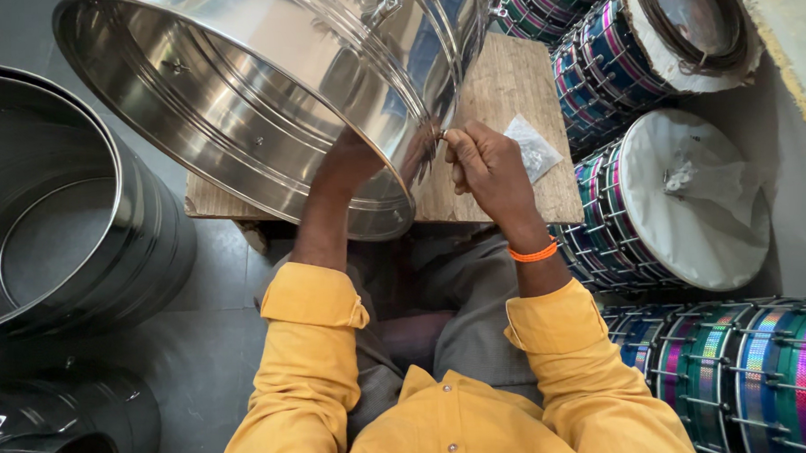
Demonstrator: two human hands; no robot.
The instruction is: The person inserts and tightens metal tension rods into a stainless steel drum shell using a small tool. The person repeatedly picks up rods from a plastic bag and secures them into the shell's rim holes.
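The person is fitting a small screw (442, 134) to the rim of a shiny steel drum shell (264, 97), which is leaning tilted on a wooden board (514, 89). The right hand (490, 165) is pinching the screw outside the rim; the left hand (352, 161) is reaching inside, its grip hidden. The screw likely needs steady turning next, with more fittings waiting in the small plastic bag (534, 146).

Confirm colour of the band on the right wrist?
Orange; the thin wrist band shows clearly in the head view.
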